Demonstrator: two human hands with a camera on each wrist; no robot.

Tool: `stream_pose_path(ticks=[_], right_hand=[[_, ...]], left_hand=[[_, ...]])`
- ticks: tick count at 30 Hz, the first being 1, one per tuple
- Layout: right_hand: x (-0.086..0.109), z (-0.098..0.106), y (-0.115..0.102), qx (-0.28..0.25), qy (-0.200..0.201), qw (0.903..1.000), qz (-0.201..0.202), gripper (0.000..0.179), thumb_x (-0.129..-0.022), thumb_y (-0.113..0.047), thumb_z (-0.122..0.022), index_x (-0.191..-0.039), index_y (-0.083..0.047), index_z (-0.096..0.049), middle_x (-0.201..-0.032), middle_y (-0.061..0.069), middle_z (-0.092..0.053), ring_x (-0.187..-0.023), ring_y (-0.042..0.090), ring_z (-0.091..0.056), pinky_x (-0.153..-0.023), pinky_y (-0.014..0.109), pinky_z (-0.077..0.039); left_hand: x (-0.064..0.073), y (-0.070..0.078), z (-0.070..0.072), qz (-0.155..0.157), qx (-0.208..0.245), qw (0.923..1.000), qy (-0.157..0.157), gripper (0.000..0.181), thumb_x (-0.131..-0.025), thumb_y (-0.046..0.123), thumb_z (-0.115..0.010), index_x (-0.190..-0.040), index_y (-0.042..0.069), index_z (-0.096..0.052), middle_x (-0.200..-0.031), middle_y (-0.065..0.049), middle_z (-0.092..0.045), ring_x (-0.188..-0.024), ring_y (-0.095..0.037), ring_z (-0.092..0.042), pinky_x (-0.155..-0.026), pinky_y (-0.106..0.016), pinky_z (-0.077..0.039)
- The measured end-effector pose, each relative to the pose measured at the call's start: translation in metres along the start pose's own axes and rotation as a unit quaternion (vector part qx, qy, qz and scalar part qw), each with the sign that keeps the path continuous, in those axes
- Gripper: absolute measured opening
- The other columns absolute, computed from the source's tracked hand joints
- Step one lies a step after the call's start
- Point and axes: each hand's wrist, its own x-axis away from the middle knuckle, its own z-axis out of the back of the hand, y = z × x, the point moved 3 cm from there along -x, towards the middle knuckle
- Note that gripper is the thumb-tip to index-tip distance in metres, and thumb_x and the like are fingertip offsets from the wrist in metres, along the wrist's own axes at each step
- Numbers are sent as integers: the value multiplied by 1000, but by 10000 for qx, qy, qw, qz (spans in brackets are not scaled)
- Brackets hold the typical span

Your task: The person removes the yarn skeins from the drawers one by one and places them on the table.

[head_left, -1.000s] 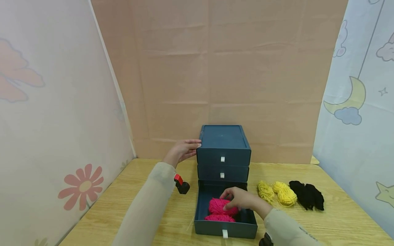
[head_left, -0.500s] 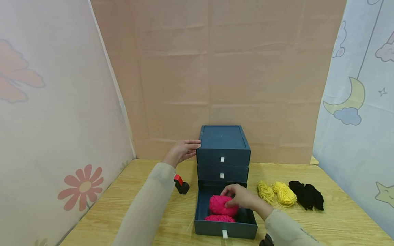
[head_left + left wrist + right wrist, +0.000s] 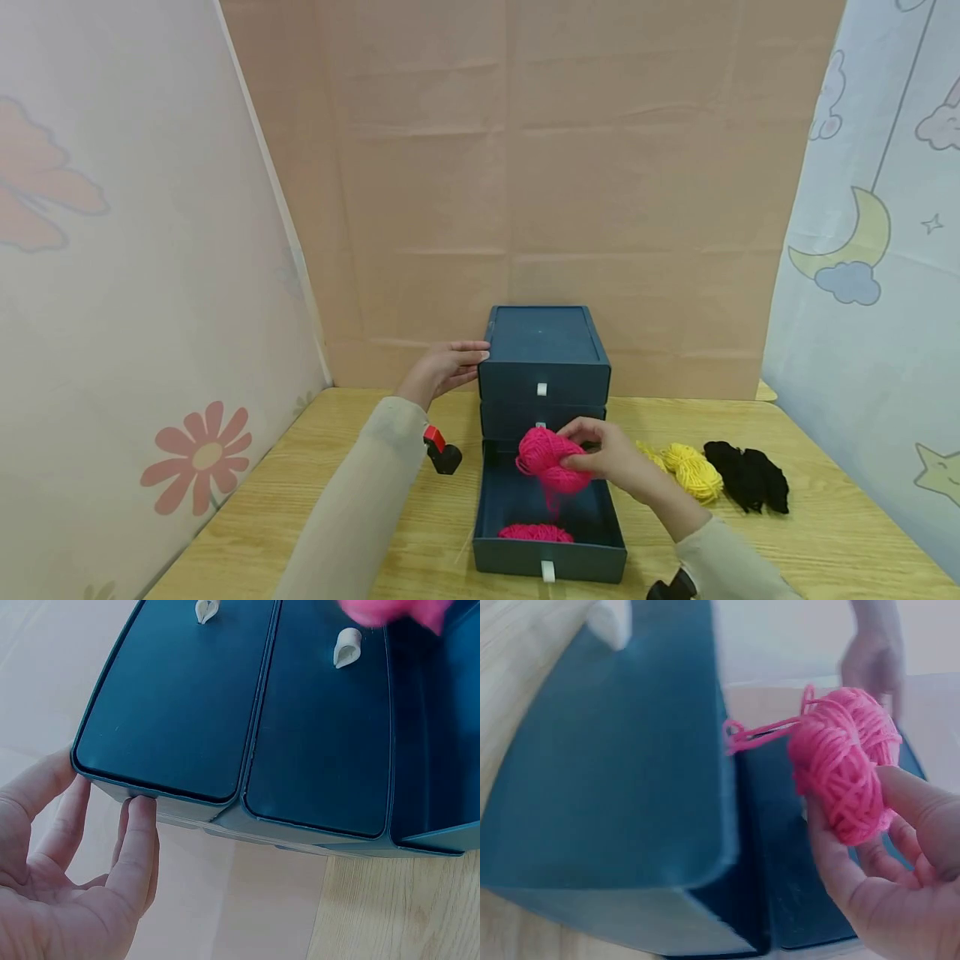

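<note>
A dark blue drawer unit (image 3: 545, 333) stands on the table with its bottom drawer (image 3: 555, 557) pulled out. My right hand (image 3: 615, 460) pinches a hot-pink ball of yarn (image 3: 551, 460) between thumb and fingers, above that drawer. Loose loops trail from the yarn ball; the right wrist view shows the grip from close by. A second pink ball of yarn (image 3: 536, 532) lies inside the drawer near its front wall. My left hand (image 3: 442, 368) rests its fingertips against the unit's left side, close to the top drawer (image 3: 165, 697), fingers extended and holding nothing.
To the right of the unit lie two yellow balls of yarn (image 3: 693, 472) and black yarn (image 3: 746, 477) on the wooden table (image 3: 420, 533). A brown paper sheet (image 3: 555, 167) rises behind. The upper two drawers are pushed in, with white pull tabs (image 3: 542, 389).
My right hand has lifted one pink ball of yarn up out of the bottom drawer, its loops now dangling. The left hand stays at the unit's side.
</note>
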Motion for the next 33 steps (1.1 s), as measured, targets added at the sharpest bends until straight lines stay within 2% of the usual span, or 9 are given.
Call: stream_pose_path(ticks=[4, 5, 10, 15, 18, 22, 25, 29, 33], right_hand=[[11, 11, -8, -210, 310, 9993, 6, 39, -82, -12, -71, -112, 3, -53, -104, 16, -56, -88, 25, -59, -69, 39, -56], [15, 14, -9, -236, 455, 9987, -31, 40, -82, -13, -71, -113, 3, -53, -106, 15, -56, -89, 24, -59, -70, 38, -56], [33, 32, -13, -222, 1234, 9917, -273, 43, -82, -16, -71, -117, 1, -52, -109, 10, -57, -90, 21, -56, -68, 32, -55], [51, 56, -3, 99, 1790, 9819, -617, 46, -85, -25, -68, -120, -1, -50, -118, 12, -50, -90, 18, -48, -67, 27, -52], [61, 67, 8, 195, 2035, 9753, -837, 49, -85, -28, -68, -121, -1, -49, -121, 14, -49, -85, 15, -51, -69, 27, -53], [73, 78, 24, 486, 2200, 9677, -1129, 52, -84, -31, -68, -121, 0, -50, -117, 12, -52, -75, 12, -51, -62, 27, -52], [80, 82, 35, 638, 2236, 9636, -1321, 54, -83, -33, -69, -120, 0, -50, -114, 11, -53, -74, 13, -53, -63, 29, -53], [87, 85, 48, 361, 2203, 9639, -1453, 51, -82, -29, -71, -118, 2, -51, -110, 12, -55, -78, 15, -58, -68, 31, -55], [91, 84, 61, 271, 2111, 9636, -1617, 46, -81, -21, -72, -114, 4, -52, -99, 10, -58, -71, 14, -57, -64, 30, -55]], left_hand=[[1, 0, -1, -15, 2, 10000, -5, 28, -87, 16, -65, -115, 14, -66, -118, -5, -59, -102, -19, -59, -86, -27, -50], [5, 3, -2, -19, -19, 10000, -29, 29, -88, 16, -64, -117, 13, -65, -120, -6, -58, -104, -20, -58, -88, -28, -49], [5, 3, -2, 17, 39, 10000, -8, 30, -87, 15, -65, -117, 14, -65, -119, -6, -59, -104, -21, -58, -89, -28, -49], [2, 2, -1, 7, 63, 10000, -25, 29, -86, 16, -66, -115, 14, -66, -114, -5, -61, -99, -18, -60, -89, -30, -49], [1, 2, -1, -16, 32, 10000, -68, 28, -86, 16, -66, -114, 14, -67, -110, -5, -63, -93, -15, -62, -88, -29, -49], [0, 2, -1, 8, 27, 10000, -87, 29, -85, 16, -67, -114, 14, -67, -110, -5, -64, -91, -14, -63, -87, -28, -50], [1, 2, 0, -2, 11, 9999, -108, 29, -86, 16, -66, -115, 14, -66, -111, -5, -63, -92, -14, -62, -88, -29, -50], [1, 3, -1, -19, 10, 9999, -107, 29, -86, 16, -66, -115, 14, -66, -112, -6, -63, -93, -15, -63, -88, -29, -49], [1, 3, -1, -44, -25, 9999, -89, 29, -86, 17, -66, -114, 14, -66, -111, -5, -64, -93, -15, -63, -87, -29, -50]])
